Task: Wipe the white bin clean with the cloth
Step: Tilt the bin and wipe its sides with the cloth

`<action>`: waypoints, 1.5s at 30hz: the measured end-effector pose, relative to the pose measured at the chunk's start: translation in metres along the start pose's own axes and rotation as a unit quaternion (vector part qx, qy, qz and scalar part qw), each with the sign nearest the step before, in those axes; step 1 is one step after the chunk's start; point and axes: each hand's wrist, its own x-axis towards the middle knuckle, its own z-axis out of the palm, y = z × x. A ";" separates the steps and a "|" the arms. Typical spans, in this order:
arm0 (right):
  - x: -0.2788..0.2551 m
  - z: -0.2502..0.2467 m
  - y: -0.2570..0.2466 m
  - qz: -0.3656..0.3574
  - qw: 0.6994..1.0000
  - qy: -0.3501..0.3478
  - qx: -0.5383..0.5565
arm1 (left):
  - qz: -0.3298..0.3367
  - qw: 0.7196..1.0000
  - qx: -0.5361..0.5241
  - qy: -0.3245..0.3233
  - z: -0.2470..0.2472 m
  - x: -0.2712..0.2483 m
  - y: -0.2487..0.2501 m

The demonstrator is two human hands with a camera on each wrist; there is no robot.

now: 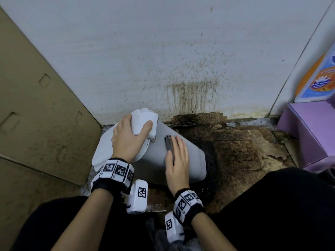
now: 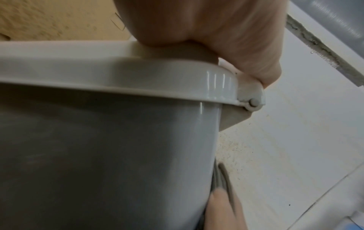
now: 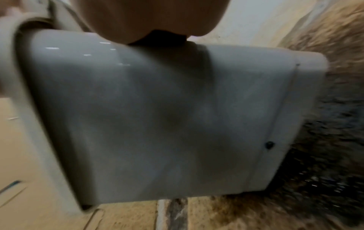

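The white bin (image 1: 188, 160) lies tipped on its side on the floor, lid end to the left, base to the right. My left hand (image 1: 130, 136) grips the raised white lid part (image 1: 143, 122) at the hinge, fingers curled over it. My right hand (image 1: 176, 160) lies flat on the bin's upturned side and presses a folded dark grey cloth (image 1: 169, 144) against it with straight fingers. In the left wrist view the bin's rim (image 2: 118, 74) and hinge pin (image 2: 254, 102) show, with the cloth's edge (image 2: 222, 179) low down. The right wrist view, blurred, shows the bin's wall (image 3: 157, 116).
A stained white wall (image 1: 163, 51) stands right behind the bin. Dirty brown cardboard (image 1: 235, 145) covers the floor to the right. A large cardboard box (image 1: 36, 105) closes off the left. A purple box (image 1: 311, 127) sits at the right edge. My dark-clothed knees (image 1: 272, 205) are below.
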 end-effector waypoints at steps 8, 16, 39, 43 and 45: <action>0.001 -0.036 0.081 0.203 0.979 0.026 0.019 | 0.003 1.000 -0.005 0.002 0.001 -0.003 0.002; 0.001 -0.018 0.034 0.164 0.986 0.020 0.021 | 0.002 1.000 0.010 0.001 0.001 -0.001 0.003; 0.043 -0.044 0.105 0.212 0.977 -0.014 0.001 | 0.007 1.000 0.003 -0.004 0.003 -0.004 -0.001; 0.043 -0.039 0.086 0.214 0.977 -0.010 0.000 | 0.002 1.000 0.000 -0.005 0.001 -0.002 -0.002; 0.044 -0.034 0.072 0.188 0.982 -0.014 -0.016 | 0.003 1.000 0.003 -0.005 0.001 -0.002 -0.003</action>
